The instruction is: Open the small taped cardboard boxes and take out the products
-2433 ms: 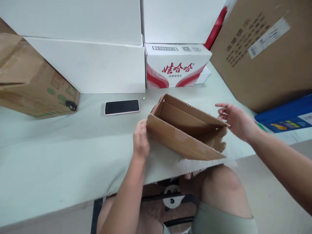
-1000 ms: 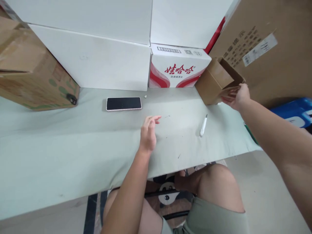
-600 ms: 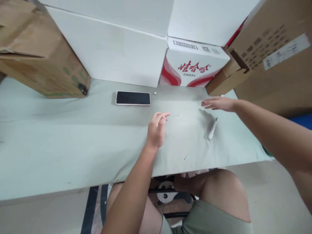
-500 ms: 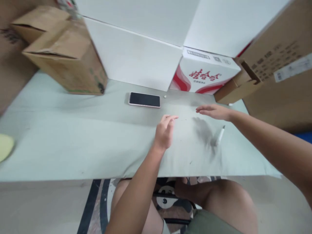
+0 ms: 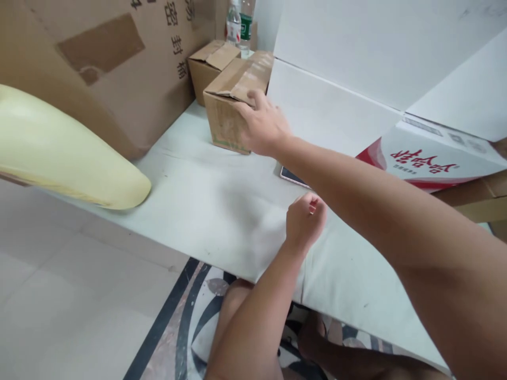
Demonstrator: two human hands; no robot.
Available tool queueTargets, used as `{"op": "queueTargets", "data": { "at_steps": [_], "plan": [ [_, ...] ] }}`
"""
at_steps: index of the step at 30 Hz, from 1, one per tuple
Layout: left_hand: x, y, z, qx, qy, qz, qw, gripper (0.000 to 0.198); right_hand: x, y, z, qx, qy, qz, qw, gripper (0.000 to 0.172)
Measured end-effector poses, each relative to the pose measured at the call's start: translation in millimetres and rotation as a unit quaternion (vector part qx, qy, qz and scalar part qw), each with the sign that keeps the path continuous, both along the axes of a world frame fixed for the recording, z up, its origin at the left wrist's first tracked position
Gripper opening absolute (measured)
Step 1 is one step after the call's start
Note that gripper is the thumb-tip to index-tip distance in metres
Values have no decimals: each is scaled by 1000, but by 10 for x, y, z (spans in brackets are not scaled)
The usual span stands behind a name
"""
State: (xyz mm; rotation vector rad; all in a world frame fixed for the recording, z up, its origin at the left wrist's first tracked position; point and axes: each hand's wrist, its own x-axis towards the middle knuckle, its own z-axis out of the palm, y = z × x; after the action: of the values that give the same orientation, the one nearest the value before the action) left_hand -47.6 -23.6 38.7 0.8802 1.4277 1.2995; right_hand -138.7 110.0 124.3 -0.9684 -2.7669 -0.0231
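Observation:
My right hand reaches over the near side of a small brown cardboard box with taped top flaps. Its fingers are spread and bent; whether they touch the box I cannot tell. Below it, my left hand is curled into a loose fist over the table, with nothing visible in it. A phone lies flat, mostly hidden behind my right forearm. A second small cardboard box stands behind the first.
At the left, a pale yellow rounded object overlaps the table edge, before a large carton. Two bottles stand behind the small boxes. White panels and a red-and-white carton line the back.
The view has swung left. My right hand has crossed over my left arm to the small cardboard box. My left hand's fingers have curled in.

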Motion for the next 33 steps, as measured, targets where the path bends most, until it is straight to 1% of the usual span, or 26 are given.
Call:
{"op": "queueTargets", "data": {
  "at_steps": [1,3,5,7,9,10,12,14,15,17,20,22,23,24,25,26,27,28,29,30,31,32,33],
  "plan": [
    [-38,-8,8,-3,-3,4,1000,20,-141,14,12,9,-7,-8,1000,60],
    [-106,-27,20,-5,-8,12,1000,19,-321,84,-30,24,-9,-29,999,55],
    [-167,-45,20,4,-18,25,1000,18,-400,194,-131,48,10,-33,998,60],
    [-229,-56,7,25,-33,48,998,17,-408,312,-244,70,35,-13,997,65],
    [-300,-61,-12,53,-34,86,994,16,-358,407,-331,71,41,5,997,59],
    [-341,-63,-23,68,-31,111,991,15,-308,437,-359,64,36,7,997,58],
    [-434,-72,-40,96,-22,170,980,14,-152,444,-384,48,28,14,998,63],
    [-539,-95,-52,126,-13,245,961,14,92,349,-365,45,31,44,997,67],
    [-595,-112,-57,143,-5,286,948,14,248,256,-340,48,33,64,996,67],
    [-720,-152,-69,176,15,366,914,15,625,-18,-270,51,27,92,994,67],
    [-941,-196,-112,218,39,480,849,13,1355,-552,-192,32,4,69,997,67],
    [-1091,-202,-156,232,49,532,813,12,1956,-896,-232,24,12,28,999,66],
    [-1152,-200,-174,236,50,541,806,12,2288,-1047,-293,21,21,-13,999,68],
    [-1195,-197,-185,242,46,534,809,14,2633,-1183,-380,25,39,-80,996,71],
    [-1214,-195,-183,250,36,502,827,17,2985,-1304,-492,29,59,-166,984,74],
    [-1205,-196,-166,260,23,442,858,21,3333,-1412,-622,25,78,-258,963,75],
    [-1167,-201,-131,269,9,352,897,26,3667,-1511,-765,3,85,-345,935,74],
    [-1100,-211,-81,272,-2,236,933,30,3976,-1601,-911,-26,79,-414,906,76],
    [-1010,-224,-20,267,-7,114,957,33,4252,-1686,-1054,-46,69,-470,879,80],
    [-901,-237,47,255,-7,6,967,34,4487,-1764,-1185,-69,56,-515,852,85],
    [-780,-247,113,240,-3,-75,968,35,4680,-1834,-1298,-91,48,-542,834,87],
    [-652,-250,172,226,5,-128,966,37,4829,-1895,-1389,-109,45,-555,823,88],
    [-522,-245,218,216,11,-160,963,39,4938,-1943,-1454,-122,47,-557,820,87]
  ]
}}
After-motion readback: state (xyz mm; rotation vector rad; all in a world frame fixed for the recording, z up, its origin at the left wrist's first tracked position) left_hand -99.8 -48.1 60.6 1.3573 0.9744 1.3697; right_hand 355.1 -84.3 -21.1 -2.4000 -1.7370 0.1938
